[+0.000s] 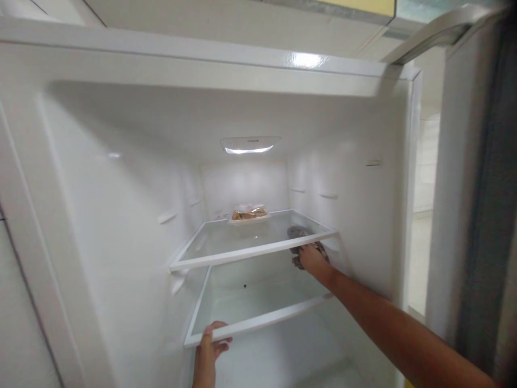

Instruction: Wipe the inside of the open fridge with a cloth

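Inside an open fridge, my right hand [313,260] is closed around a crumpled grey-brown cloth [298,261]. It reaches under the right front of the upper glass shelf [250,255], and part of the cloth shows through the glass. At the lower left, my left hand [213,339] grips the white front edge of the lower glass shelf [262,321] near its left corner. Some of its fingers show beneath that edge.
A wrapped food tray [249,214] rests at the back of the upper shelf. Above it a lamp [250,144] glows in the ceiling. Small shelf supports [167,217] stick out from the side walls. The open door [464,188] stands at the right.
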